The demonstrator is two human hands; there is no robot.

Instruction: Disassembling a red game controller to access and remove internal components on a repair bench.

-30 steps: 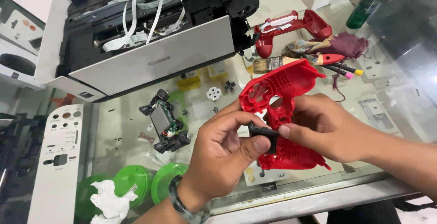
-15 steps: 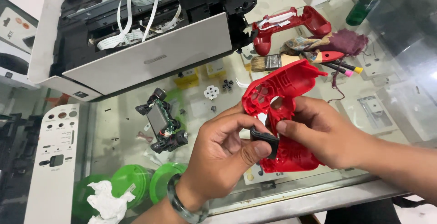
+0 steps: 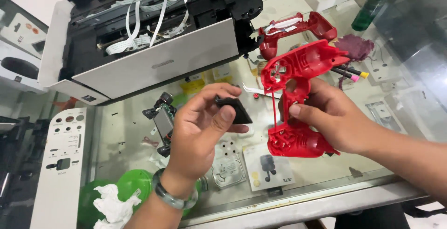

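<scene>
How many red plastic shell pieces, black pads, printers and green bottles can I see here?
Red controller shells: 2, one in the right hand at, one on the glass table at
Black flat pad: 1, in the left hand at
Opened printer: 1
Green bottle: 1
Total: 5

Bright, even light — glass glare, edges soft.
</scene>
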